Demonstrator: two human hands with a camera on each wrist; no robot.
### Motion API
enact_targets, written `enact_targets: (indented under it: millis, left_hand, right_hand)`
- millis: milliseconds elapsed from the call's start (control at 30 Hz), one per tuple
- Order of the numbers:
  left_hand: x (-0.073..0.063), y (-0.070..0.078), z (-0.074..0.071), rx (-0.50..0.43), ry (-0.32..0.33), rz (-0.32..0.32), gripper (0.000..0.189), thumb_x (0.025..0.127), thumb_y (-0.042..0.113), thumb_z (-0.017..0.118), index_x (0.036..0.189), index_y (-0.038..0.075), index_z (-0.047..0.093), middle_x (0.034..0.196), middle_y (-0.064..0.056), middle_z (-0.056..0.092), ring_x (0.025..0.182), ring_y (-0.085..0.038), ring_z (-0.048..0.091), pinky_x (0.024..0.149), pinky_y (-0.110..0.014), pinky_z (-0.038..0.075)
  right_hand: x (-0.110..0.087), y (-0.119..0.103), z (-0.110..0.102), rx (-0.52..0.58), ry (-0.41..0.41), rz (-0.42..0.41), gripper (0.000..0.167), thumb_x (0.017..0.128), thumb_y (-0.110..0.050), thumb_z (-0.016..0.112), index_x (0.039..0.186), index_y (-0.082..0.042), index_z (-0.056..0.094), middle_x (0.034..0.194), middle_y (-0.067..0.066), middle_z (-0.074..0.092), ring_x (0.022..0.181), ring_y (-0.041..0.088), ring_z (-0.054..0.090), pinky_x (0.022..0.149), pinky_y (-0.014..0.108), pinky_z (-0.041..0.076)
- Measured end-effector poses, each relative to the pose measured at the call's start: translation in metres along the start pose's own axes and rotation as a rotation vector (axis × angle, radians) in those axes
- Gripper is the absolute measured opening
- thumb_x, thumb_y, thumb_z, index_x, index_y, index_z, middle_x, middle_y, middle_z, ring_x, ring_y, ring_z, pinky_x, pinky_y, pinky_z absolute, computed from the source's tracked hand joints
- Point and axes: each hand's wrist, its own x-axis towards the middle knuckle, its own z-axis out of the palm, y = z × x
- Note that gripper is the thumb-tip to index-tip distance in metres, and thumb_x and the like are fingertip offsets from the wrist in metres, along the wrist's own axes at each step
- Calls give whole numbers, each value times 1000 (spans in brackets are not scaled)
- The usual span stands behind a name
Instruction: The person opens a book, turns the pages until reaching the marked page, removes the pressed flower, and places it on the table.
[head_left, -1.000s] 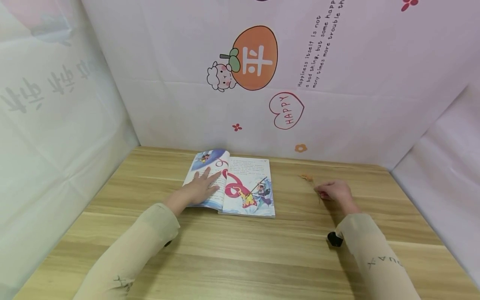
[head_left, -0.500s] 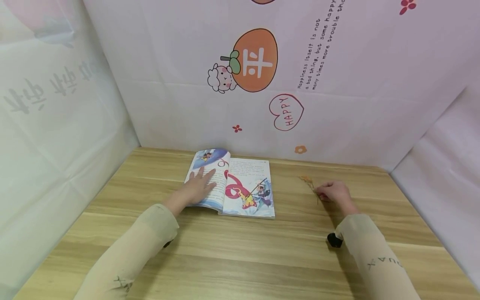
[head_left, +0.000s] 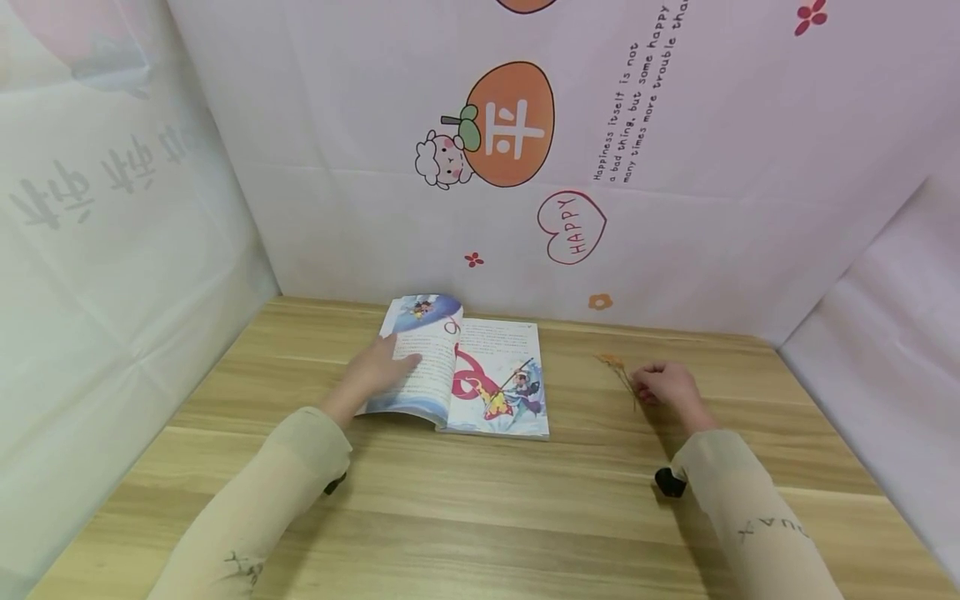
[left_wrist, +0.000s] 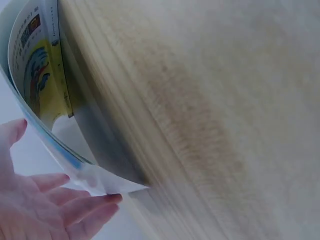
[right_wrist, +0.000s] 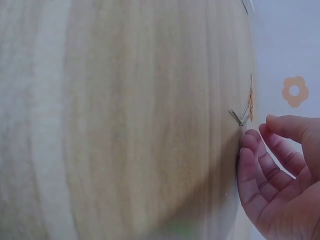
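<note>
An open picture book lies on the wooden table, its left-hand pages bowed up. At their outer edge is my left hand, thumb over the printed page. In the left wrist view, the extended fingers of that hand touch the bent sheets, and a yellow printed cover shows beneath. A dried orange flower sprig with a thin stem lies right of the book. My right hand is beside its stem, fingers loosely bent. A gap shows between thumb and fingers in the right wrist view.
The wooden table runs up to a printed white backdrop close behind the book. White cloth walls stand at left and right. A black object shows beneath the right cuff.
My left hand has slid left from lying flat across the page to its outer edge, and the pages bow higher. My right hand has drawn slightly right, letting go of the dried flower sprig.
</note>
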Motion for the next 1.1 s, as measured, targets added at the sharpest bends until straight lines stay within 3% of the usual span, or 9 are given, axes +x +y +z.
enact_targets:
  millis: [133,300,467,600,700,800,933,1100]
  left_hand:
    - [-1,-2,-6,-66,77,-18,87,99,51,60,159,-4,29,161,-27,30,147,-47,30,118,-58,27]
    - [-1,-5,-14,-184,171,-43,91,92,44,74,158,-2,32,159,-24,37,144,-45,37,116,-55,32]
    - [1,-7,-23,-333,226,-57,91,87,28,82,157,-4,33,155,-24,43,142,-42,41,117,-49,33]
    - [-1,-6,-28,-442,210,-86,93,87,19,83,159,-4,28,149,-29,48,131,-41,54,108,-44,45]
    - [-3,-3,-31,-519,186,-120,92,87,15,82,159,-2,29,143,-31,53,113,-37,65,91,-37,56]
    - [-3,1,-32,-565,176,-130,85,87,13,82,157,-1,36,142,-29,55,100,-29,67,78,-27,57]
    - [-2,11,-32,-650,149,-107,76,90,11,78,155,0,41,148,-25,52,95,-23,66,75,-23,55]
    - [-2,31,-33,-764,77,-53,68,97,6,66,158,1,36,146,-28,52,87,-22,68,72,-27,59]
  right_hand:
    - [-1,-4,-1,-42,-1,-26,35,103,-16,58,116,16,62,85,6,70,71,10,64,65,27,58]
    - [-2,-16,-1,-40,-10,-74,31,103,-15,57,112,15,62,81,5,68,69,11,62,62,26,55]
    - [-4,-30,2,-70,-34,-95,38,106,-18,55,124,15,59,97,20,69,81,19,66,70,30,58]
    - [-5,-40,6,-130,-37,-126,40,107,-19,53,129,14,58,116,29,67,96,32,68,79,36,60]
    - [-7,-49,10,-143,-41,-151,40,107,-19,54,129,13,59,117,29,67,101,36,67,82,38,59]
    - [-8,-57,14,-145,-35,-177,38,106,-20,56,126,12,62,114,27,68,100,36,68,84,40,59]
    - [-11,-64,17,-155,-35,-200,38,106,-23,57,124,9,63,115,25,69,101,37,67,87,45,57]
    - [-14,-70,23,-198,-35,-240,41,107,-27,56,128,7,63,118,24,69,105,38,66,86,47,56]
